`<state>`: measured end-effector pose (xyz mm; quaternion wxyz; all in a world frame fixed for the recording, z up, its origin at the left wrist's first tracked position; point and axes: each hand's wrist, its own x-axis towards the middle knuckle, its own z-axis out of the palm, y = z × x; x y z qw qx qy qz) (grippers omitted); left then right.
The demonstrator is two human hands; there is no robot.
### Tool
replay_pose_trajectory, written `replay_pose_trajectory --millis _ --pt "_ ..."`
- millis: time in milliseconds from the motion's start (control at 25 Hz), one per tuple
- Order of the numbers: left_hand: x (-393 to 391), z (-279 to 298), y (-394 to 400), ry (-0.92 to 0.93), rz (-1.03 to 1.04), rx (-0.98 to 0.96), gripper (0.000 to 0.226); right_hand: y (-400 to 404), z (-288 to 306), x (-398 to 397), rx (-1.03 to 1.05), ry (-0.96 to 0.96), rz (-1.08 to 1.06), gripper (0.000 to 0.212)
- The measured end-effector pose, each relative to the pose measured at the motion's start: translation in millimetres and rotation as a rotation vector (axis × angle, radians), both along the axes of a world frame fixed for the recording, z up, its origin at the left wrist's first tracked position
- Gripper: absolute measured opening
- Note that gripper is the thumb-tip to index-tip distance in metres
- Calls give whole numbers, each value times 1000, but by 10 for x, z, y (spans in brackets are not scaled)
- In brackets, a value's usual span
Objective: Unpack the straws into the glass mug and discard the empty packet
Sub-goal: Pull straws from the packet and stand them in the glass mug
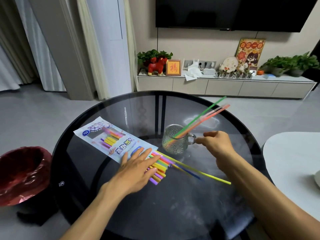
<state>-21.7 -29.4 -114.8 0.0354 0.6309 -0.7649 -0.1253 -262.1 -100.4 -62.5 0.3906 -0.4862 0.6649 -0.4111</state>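
Note:
A straw packet [107, 137] lies flat on the round dark glass table [173, 213], its open end toward me with several coloured straw ends [159, 168] sticking out. My left hand [136, 168] rests flat on that end, fingers spread over packet and straws. A long yellow straw [207, 175] and a blue one lie loose on the glass to the right. The textured glass mug [176, 141] stands upright at the table's middle with a green and two orange-pink straws [204, 116] leaning out to the right. My right hand [216, 144] hovers beside the mug's handle, fingers apart, holding nothing.
A bin with a red liner [22, 172] stands on the floor left of the table. A white table edge [290, 153] is at the right. Beyond are a low TV cabinet [225, 85] with ornaments and plants, and curtains at the left.

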Motion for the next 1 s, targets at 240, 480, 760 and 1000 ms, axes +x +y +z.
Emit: replay_pose_trajectory --millis 240,480,760,1000 --pt "-8 36 17 16 5 38 44 462 -452 -140 5 934 602 19" --pt "15 29 69 18 33 36 45 487 -376 -221 -35 1102 609 18" --pt "62 2 33 5 79 16 46 492 308 -407 -102 666 689 13" --pt "89 -36 86 0 115 -12 48 407 727 -477 -17 717 626 17"
